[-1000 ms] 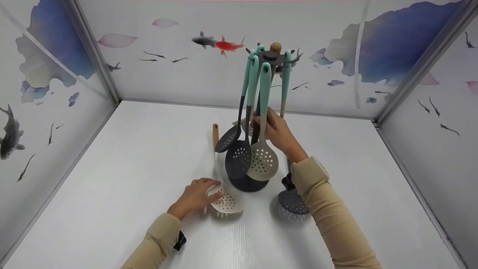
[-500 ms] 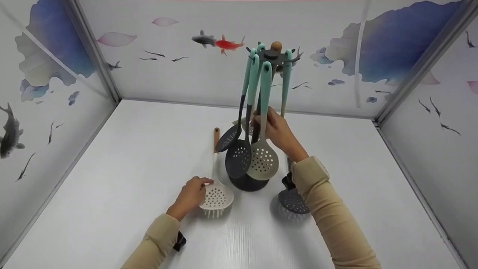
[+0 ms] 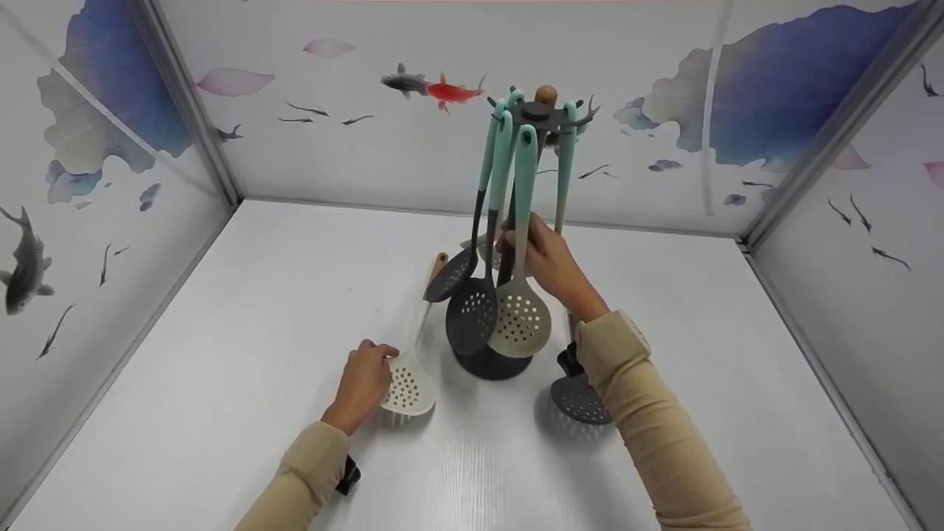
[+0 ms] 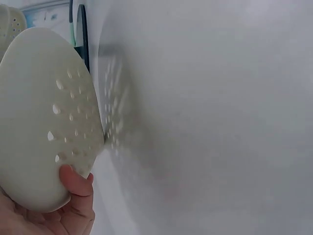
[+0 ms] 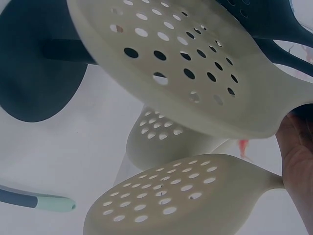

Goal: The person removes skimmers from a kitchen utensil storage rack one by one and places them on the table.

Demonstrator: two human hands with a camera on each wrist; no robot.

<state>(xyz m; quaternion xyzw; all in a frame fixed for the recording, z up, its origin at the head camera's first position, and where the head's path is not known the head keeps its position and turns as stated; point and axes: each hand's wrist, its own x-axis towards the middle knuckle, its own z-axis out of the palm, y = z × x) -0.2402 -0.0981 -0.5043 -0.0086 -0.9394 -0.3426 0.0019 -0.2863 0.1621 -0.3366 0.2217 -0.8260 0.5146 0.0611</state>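
Observation:
My left hand (image 3: 363, 380) pinches the edge of a white skimmer (image 3: 409, 389) with a wooden handle (image 3: 436, 267). In the left wrist view, the thumb (image 4: 76, 181) lies on the skimmer's perforated bowl (image 4: 44, 107). The handle points away from me, toward the back. My right hand (image 3: 549, 262) grips the dark pole of an upright utensil stand, with its round black base (image 3: 493, 366) and hooked top (image 3: 536, 110). Turquoise-handled utensils hang from it, among them a beige skimmer (image 3: 520, 324) and dark skimmers (image 3: 470, 317). The beige skimmer's bowl partly hides the pole.
Right of the stand, a dark skimmer (image 3: 580, 400) lies on the white table (image 3: 295, 295), partly behind my right sleeve (image 3: 656, 420). In the right wrist view, its turquoise handle end (image 5: 56, 203) shows. Printed white panels (image 3: 332, 147) enclose the table at the back and sides.
My left hand has drawn the white skimmer leftward, away from the stand, and its handle now slants to the right. The right hand and the stand have stayed put.

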